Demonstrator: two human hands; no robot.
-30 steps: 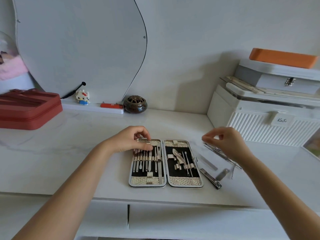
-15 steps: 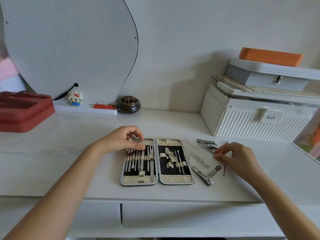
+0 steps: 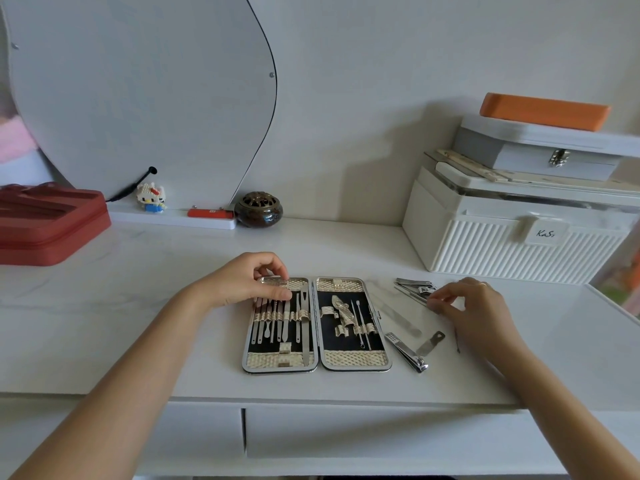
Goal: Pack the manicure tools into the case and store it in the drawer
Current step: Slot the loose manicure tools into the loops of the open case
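Open manicure case (image 3: pixel 317 323) lying flat mid-desk (image 3: pixel 138 306), black lining, gold mesh ends, slim steel tools strapped inside, left hand (image 3: pixel 242 280) pinching its top-left corner, right hand (image 3: pixel 474 308) fingertips pinching loose clippers (image 3: pixel 415 287) beside it

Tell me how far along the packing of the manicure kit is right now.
Partly done. The open case already holds a row of tools in its left half and a few in its right. The left hand steadies the case's top left corner, while the right hand reaches the metal tools lying beside it. The nail file and nail clipper are still loose. Closing the case and putting it in the drawer remain.
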